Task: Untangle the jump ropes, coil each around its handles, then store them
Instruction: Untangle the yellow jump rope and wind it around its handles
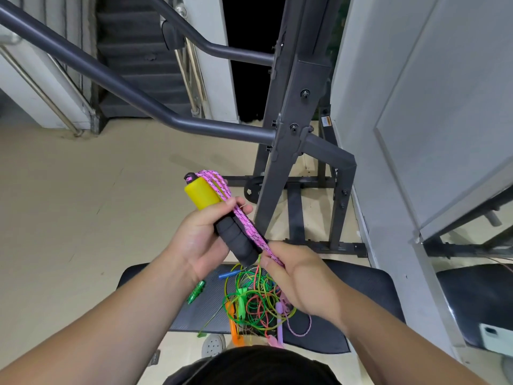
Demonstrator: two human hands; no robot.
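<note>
Beige floor (69, 218) fills the left of a gym-like room, with dark stairs (138, 51) at the back and a grey door (444, 107) on the right. A dark metal frame (291, 134) of exercise equipment rises through the middle, its bars slanting off to the upper left.

Below, close to the person, lies a black padded bench (361, 287). On it sits a tangle (255, 301) of thin ropes – green, yellow-green, coral and pink – with a green handle (195, 291) lying just to its left and an orange handle (234, 329) at its near edge.

Both bare forearms reach in from the bottom corners and meet above the bench. The left hand (200, 240) holds a handle (236, 237) tilted up and to the left, black foam below and yellow above; its fingers are curled tight round the grip. A pink rope (222, 184) runs in several strands along the handle's right side and loops over its top end – the left fingertips lie across these strands. The right hand (299, 279), just beside the handle's lower end, pinches the rope between thumb and curled fingers. Whether a second handle lies behind the first cannot be told.
</note>
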